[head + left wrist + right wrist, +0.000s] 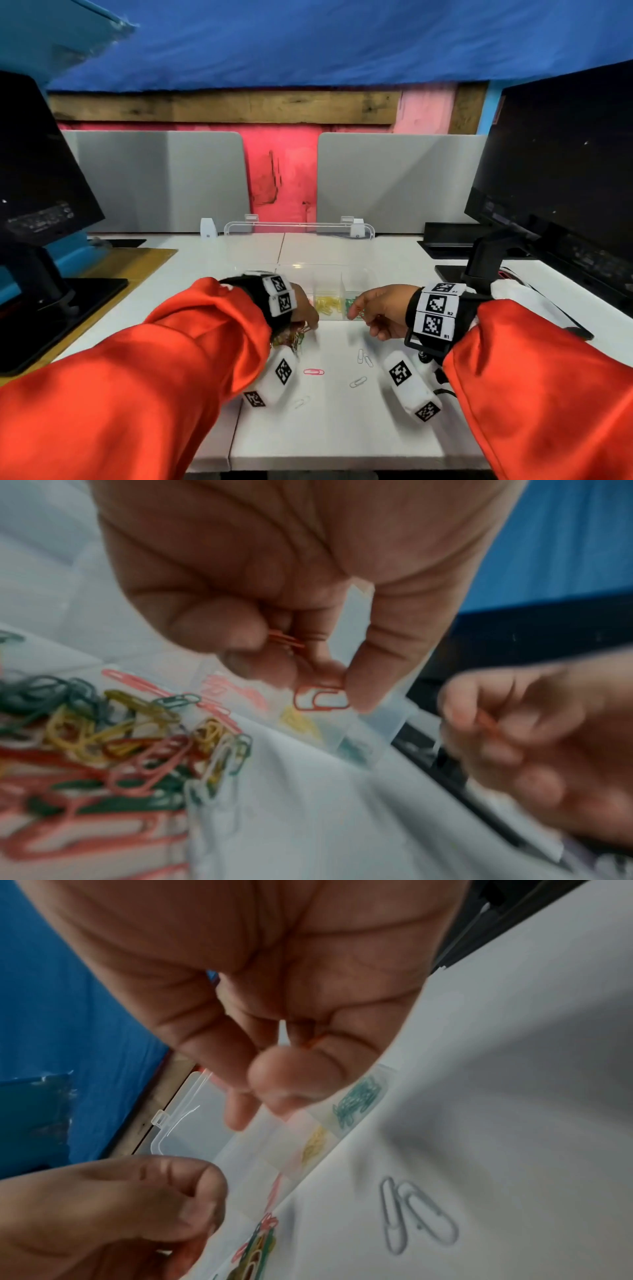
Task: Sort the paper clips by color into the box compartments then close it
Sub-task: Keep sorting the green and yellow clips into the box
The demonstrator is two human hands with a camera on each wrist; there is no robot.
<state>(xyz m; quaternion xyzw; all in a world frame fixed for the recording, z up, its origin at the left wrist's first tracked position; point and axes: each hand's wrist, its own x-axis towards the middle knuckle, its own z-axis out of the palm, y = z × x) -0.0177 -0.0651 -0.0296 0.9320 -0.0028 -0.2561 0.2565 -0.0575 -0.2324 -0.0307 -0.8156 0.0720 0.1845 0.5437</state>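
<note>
- Left wrist view: left hand [274,593] curls, fingertips pinching red paper clips [320,699], two or more, above the mixed clip pile [113,745].
- Right hand [382,310] fingers curl, pinching one thin red clip [488,723] by the green compartment.
- Clear box [337,291] lies open on the white table [342,428], between the hands; yellow clips [329,304] and green clips [358,1097] sit in separate compartments.
- Loose on the table: one pink clip [313,372], four white clips [363,357].

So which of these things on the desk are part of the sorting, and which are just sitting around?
Part of the job:
- clear plastic compartment box, lid open
- mixed pile of coloured paper clips
- red paper clip pinched by the left hand
- right hand
- loose white paper clips

Just lying about:
- two black monitors
- grey divider panels
</note>
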